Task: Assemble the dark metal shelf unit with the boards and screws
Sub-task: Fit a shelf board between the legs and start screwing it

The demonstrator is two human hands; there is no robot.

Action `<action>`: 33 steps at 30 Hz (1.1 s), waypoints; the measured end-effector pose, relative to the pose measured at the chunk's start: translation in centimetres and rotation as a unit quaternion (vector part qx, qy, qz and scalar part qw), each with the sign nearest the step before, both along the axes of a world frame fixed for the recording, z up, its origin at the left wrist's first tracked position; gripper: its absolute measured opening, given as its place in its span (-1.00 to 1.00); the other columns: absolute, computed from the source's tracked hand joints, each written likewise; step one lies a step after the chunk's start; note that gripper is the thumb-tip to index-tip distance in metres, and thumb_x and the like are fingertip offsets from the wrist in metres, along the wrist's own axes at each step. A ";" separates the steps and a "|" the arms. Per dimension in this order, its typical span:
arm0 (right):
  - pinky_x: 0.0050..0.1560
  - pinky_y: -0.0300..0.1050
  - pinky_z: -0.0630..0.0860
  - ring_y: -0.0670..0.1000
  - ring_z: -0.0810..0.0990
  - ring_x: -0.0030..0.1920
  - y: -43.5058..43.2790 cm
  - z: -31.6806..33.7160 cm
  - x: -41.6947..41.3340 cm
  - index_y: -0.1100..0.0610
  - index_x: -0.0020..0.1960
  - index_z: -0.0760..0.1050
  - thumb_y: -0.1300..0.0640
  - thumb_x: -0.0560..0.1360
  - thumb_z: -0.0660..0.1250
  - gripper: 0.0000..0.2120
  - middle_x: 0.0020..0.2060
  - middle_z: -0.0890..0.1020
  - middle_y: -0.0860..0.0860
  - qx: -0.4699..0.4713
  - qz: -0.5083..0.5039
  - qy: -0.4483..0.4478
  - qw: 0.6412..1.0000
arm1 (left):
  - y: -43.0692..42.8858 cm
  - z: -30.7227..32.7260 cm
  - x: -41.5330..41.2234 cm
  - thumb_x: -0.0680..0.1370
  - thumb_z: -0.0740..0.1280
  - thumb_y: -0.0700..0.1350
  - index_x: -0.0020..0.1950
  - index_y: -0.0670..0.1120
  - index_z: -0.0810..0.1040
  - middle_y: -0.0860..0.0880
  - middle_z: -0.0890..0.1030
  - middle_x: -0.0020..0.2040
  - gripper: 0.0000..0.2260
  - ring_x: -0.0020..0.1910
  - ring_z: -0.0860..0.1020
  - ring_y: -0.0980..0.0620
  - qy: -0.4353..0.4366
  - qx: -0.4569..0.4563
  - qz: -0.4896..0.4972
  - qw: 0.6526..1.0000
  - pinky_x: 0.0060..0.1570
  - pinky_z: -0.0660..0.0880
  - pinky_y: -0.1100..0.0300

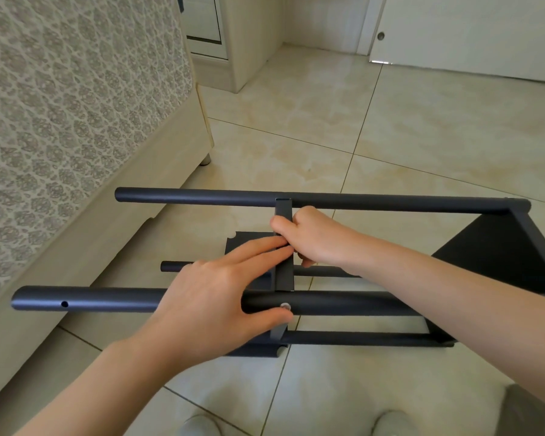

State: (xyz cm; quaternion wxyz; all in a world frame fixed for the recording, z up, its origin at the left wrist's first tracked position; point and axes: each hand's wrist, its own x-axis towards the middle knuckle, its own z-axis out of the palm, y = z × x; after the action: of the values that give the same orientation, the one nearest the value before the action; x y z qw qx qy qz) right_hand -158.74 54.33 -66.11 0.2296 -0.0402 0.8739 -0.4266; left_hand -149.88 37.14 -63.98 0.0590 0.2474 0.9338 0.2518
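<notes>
Hands first: the left hand (214, 297) lies flat over the near upper tube (92, 298), fingers straight and their tips touching the flat edge strip (284, 278) that runs between the two upper tubes. Its thumb sits just under the one screw (285, 306) I can see, a silvery head in the side of that tube. The right hand (309, 240) is curled round the same strip from the other side, thumb on the left face and fingers tucked under, so it's properly gripping it.

The dark shelf unit (453, 206) is lying on its side on the tiled floor (390, 136), right alongside the bed (76, 89), with its open end pointing at the bed.

I count four tubes:
- far upper tube (202, 196)
- the near upper one under the left hand
- a lower back tube (173, 266), mostly hidden by the hands
- a lower front tube (359, 338)

Two boards show. The end board (497, 247) closes off the right end. The middle board (244, 243) stands on edge about halfway along, and the strip looks like its top edge, though I can't tell for sure.

One empty hole (64, 304) shows near the free end of the near upper tube. One metal bed leg (205, 159) is visible at the bed's corner.
</notes>
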 end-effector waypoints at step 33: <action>-0.19 -0.31 0.59 -0.06 0.72 -0.15 5.8 -1.0 2.8 0.12 0.02 0.58 0.17 0.62 0.26 -0.88 -0.15 0.74 -0.01 -0.163 0.083 -0.173 0.968 | -0.1 -0.4 -2.7 0.43 0.51 0.16 0.51 0.08 0.39 0.34 0.13 0.58 -0.32 0.57 -0.10 0.33 -0.043 0.040 -0.087 0.994 0.50 -0.04 0.42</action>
State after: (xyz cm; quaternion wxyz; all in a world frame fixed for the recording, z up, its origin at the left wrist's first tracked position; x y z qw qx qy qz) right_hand -155.93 60.09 -67.12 0.4026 -0.0748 0.7330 -0.5431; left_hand -152.58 37.07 -64.38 0.1109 0.3188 0.8943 0.2936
